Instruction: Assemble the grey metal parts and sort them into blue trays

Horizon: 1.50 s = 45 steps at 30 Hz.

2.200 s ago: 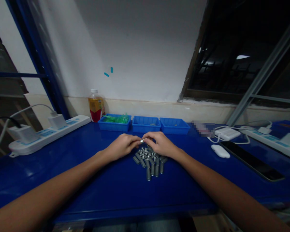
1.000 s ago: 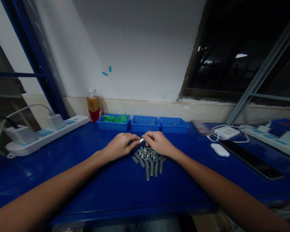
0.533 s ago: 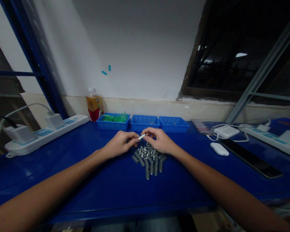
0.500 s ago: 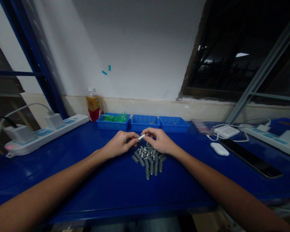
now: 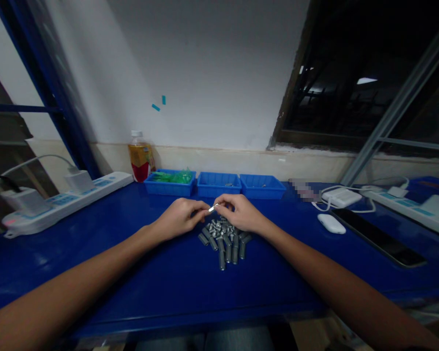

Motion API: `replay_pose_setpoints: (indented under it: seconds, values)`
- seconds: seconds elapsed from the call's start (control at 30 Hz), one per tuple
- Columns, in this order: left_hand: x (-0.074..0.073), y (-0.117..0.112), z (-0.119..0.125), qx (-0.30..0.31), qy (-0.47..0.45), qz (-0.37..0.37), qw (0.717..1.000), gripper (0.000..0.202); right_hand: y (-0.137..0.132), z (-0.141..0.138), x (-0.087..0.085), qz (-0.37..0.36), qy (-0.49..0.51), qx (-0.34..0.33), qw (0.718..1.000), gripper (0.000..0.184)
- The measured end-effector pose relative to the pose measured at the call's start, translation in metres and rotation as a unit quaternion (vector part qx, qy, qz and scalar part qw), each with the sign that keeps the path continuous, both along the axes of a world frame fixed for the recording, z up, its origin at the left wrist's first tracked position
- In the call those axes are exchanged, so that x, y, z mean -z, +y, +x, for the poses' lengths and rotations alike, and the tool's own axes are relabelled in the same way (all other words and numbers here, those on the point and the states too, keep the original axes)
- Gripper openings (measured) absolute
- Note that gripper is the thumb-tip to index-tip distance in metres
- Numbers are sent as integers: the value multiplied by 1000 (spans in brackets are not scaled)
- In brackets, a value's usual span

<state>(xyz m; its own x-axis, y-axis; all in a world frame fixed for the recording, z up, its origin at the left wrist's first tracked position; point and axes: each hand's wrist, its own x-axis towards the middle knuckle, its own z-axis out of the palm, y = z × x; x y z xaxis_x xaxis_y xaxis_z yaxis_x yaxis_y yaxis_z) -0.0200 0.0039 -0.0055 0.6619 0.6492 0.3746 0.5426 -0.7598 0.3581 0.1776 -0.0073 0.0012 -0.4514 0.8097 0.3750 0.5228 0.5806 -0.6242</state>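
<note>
Silvery and small, one metal piece (image 5: pixel 211 209) is being pinched by the left hand (image 5: pixel 182 217) and the right hand (image 5: pixel 240 213), each grip clamping it, while loose metal parts (image 5: pixel 227 241) are lying nearby on the blue table (image 5: pixel 183 282).

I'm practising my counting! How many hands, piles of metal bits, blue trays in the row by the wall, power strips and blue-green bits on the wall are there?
Hands: 2, the left hand and the right hand
Pile of metal bits: 1
Blue trays in the row: 3
Power strips: 2
Blue-green bits on the wall: 2
Total: 10
</note>
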Motion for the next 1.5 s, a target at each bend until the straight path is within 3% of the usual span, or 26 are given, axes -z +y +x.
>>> replay_pose_setpoints:
  seconds: [0.53,1.5]
  values:
    - [0,2,0,-8,-26,-81,996,28,0,1,3,14,7,-18,1000,13]
    - [2,1,0,11,39,-2,999,26,2,-2,6,-20,-14,8,1000,20]
